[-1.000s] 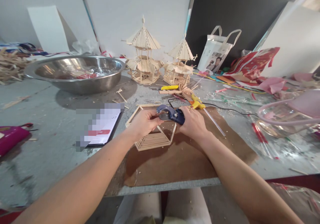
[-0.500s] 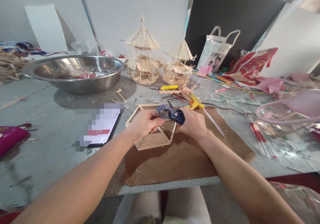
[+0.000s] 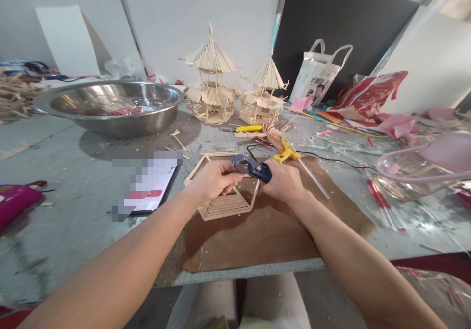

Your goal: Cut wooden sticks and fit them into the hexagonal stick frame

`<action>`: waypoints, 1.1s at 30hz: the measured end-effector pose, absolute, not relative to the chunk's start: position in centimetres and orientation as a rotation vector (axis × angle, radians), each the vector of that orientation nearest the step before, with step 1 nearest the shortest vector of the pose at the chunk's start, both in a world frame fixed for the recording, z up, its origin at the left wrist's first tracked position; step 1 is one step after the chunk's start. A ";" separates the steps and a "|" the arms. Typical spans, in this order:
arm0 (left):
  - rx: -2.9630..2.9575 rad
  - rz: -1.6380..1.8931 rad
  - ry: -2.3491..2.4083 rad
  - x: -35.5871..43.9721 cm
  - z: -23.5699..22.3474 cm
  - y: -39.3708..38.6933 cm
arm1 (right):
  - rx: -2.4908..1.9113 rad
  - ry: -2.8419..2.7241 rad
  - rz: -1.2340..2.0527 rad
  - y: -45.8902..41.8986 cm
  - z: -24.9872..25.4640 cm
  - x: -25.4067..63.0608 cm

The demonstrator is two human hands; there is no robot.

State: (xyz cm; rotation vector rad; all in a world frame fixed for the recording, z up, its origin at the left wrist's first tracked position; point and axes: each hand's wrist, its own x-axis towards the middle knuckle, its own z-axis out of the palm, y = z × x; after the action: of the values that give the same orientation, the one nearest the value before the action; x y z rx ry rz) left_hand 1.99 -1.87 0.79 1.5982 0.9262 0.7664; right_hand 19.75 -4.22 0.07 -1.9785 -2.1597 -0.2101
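Observation:
My right hand [image 3: 285, 183] is closed round the handles of a blue cutter [image 3: 252, 167], whose jaws point left. My left hand [image 3: 213, 179] is pinched at the cutter's jaws, on something too small to make out. Both hands hover over a hexagonal frame of wooden sticks [image 3: 222, 194] that lies on a brown mat [image 3: 279, 231] on the grey table [image 3: 73, 221]. One wedge of the frame is filled with parallel sticks.
Two stick pagodas [image 3: 211, 81] [image 3: 264, 93] stand behind. A steel bowl [image 3: 110, 106] sits back left, a phone [image 3: 147, 184] left of the frame, a yellow glue gun [image 3: 289, 152] with its cord behind my right hand. Bags and plastic litter fill the right side.
The cutter's jaws have tilted slightly down and closer to my left fingers. Both hands stay in place over the frame.

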 end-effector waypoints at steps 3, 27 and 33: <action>1.590 0.759 0.912 1.9 0.8 -1.9 | -1.978 -2.176 -0.204 -4.1 0.0 19.8; 1.620 0.758 0.933 1.8 0.3 -1.8 | -1.911 -2.182 -0.219 -3.9 -0.1 19.9; 1.626 0.738 0.912 2.0 0.5 -2.1 | -2.003 -2.090 -0.148 -3.9 0.0 19.9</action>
State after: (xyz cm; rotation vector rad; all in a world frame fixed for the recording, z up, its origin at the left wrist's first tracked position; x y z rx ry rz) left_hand 2.02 -2.08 0.54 1.6260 0.9122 0.7377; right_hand 19.93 -3.92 -0.02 -2.0029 -2.0896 -0.1485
